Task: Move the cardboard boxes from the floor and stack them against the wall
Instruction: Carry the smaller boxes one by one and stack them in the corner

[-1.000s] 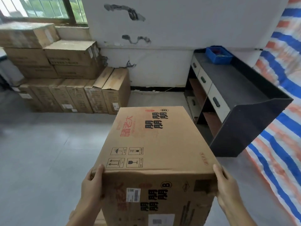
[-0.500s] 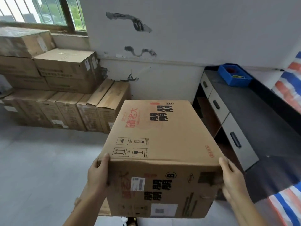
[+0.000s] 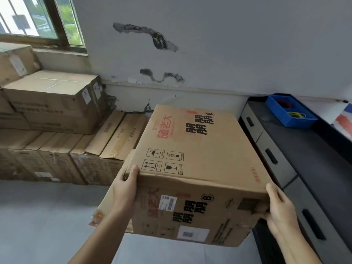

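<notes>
- Both forearms reach forward from the lower edge of the view, one to each side of the box (image 3: 192,168), which is held in the air above the floor (image 3: 38,216), in front of the wall (image 3: 228,44).
- The left hand (image 3: 124,189) is pressed flat against the box's left side near the near top corner, with the thumb hooked over the top edge; it grasps the box.
- The right hand (image 3: 281,208) clasps the near right corner, palm on the right side and thumb lying up along the edge; it too grasps the box.
- The box is tilted, its far end higher than the near end; black and red print and handling symbols show on the top, and white labels on the near face.
- A loose flap (image 3: 103,208) hangs out below the box on the left, behind the left forearm.
- The floor is pale grey and bare where it shows at lower left.
- The wall is grey-white, with dark patches of broken plaster (image 3: 150,35) above the box.
- A stack (image 3: 57,121) of other cardboard boxes stands against the wall at left, upright ones on the floor in a row and flat ones piled on top of them.
- A window (image 3: 38,18) sits above the stack at upper left.
- A dark worktop (image 3: 304,145) with grey drawers (image 3: 274,159) runs along the right, close beside the held box.
- A blue bin (image 3: 289,109) rests on the far end of the worktop.
</notes>
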`<state>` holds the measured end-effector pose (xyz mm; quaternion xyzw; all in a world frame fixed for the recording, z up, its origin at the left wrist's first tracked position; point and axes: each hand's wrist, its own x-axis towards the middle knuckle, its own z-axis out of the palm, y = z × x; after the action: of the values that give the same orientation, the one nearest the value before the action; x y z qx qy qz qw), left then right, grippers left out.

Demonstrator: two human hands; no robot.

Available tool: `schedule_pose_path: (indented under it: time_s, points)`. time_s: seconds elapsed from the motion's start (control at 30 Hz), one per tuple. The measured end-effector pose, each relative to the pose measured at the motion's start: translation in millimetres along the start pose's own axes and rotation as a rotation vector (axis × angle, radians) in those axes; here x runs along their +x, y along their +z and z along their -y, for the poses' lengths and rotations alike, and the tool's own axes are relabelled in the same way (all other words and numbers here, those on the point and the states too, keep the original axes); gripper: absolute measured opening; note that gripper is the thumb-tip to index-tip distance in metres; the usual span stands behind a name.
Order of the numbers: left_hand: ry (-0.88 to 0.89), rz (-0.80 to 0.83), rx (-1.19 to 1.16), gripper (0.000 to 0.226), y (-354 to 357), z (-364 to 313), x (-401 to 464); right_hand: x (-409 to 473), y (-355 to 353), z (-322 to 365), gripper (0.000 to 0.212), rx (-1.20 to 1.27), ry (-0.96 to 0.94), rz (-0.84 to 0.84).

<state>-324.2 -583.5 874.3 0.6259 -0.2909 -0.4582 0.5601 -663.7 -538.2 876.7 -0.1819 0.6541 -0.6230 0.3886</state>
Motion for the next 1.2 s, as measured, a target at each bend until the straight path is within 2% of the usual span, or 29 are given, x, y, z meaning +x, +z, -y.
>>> schedule_pose_path:
  time_s: [0.17,0.43,0.6,0.73,0.87,0.97,1.13,1.2]
  points:
    - [0.026,0.018,-0.001,0.016,63,-25,84,88,63,15,0.039,0.052,-0.019,-0.013]
    - [-0.002,-0.042,-0.035,0.018,156,-54,224,233,176,56,0.038,0.033,-0.006,0.019]
    - [-0.056,-0.060,-0.031,0.027,196,-55,324,304,246,53,0.039,0.012,0.036,-0.013]
    - [-0.086,-0.041,-0.025,0.023,217,-37,412,354,302,20,0.045,-0.004,0.121,-0.073]
    - [-0.134,-0.032,0.003,0.032,229,-3,485,401,347,-25,0.047,-0.020,0.207,-0.159]
    - [-0.175,-0.040,0.022,0.031,235,28,523,424,370,-56,0.046,-0.054,0.226,-0.183]
    - [-0.270,-0.112,0.045,0.034,242,90,569,470,396,-105,0.044,-0.062,0.241,-0.141]
    - [-0.277,-0.155,0.044,0.031,241,120,585,487,407,-135,0.052,-0.052,0.246,-0.079]
